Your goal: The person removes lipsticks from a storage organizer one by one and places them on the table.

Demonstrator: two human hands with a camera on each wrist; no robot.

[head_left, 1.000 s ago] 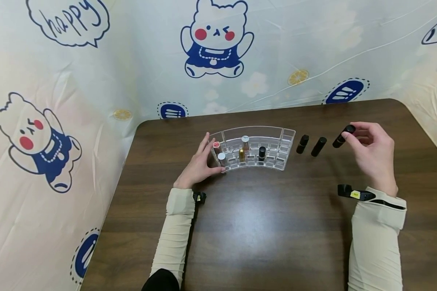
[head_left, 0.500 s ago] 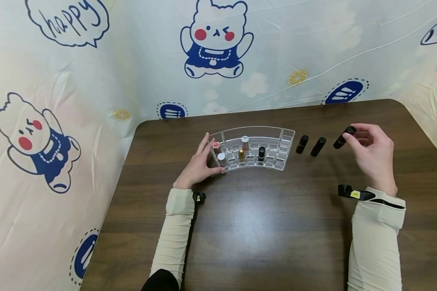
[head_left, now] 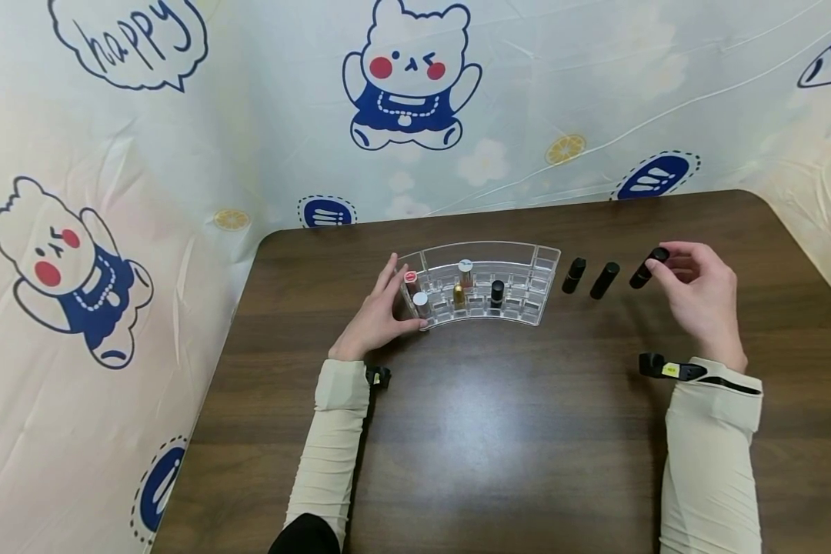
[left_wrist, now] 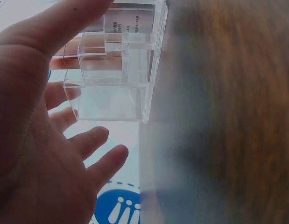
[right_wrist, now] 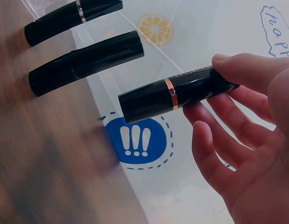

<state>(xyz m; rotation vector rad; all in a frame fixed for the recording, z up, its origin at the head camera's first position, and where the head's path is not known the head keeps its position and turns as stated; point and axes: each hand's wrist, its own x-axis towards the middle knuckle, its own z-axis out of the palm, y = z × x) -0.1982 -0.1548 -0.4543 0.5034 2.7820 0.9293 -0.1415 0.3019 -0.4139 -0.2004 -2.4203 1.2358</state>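
A clear, curved lipstick organizer (head_left: 542,292) stands on the table. My left hand (head_left: 377,323) holds its left end, thumb at the front corner and fingers spread along the side; the left wrist view shows some fingers through the clear plastic. My right hand (head_left: 708,296) pinches a black lipstick (right_wrist: 146,100) with a copper-coloured ring between thumb and fingers. In the head view that lipstick (head_left: 648,268) is right of two other black lipsticks, one nearer the organizer (head_left: 574,275) and one in the middle (head_left: 605,281), both upright. Whether the held lipstick touches the table, I cannot tell.
Several tubes stand in the organizer: a red-topped one (head_left: 411,280), two pale-topped ones (head_left: 422,304), a gold one (head_left: 459,296) and a black one (head_left: 497,292). A patterned curtain (head_left: 526,92) hangs behind the brown table (head_left: 485,431).
My right hand has shifted slightly left and toward me with the black lipstick, closer to the other two black lipsticks. The left hand and the organizer stay in place.
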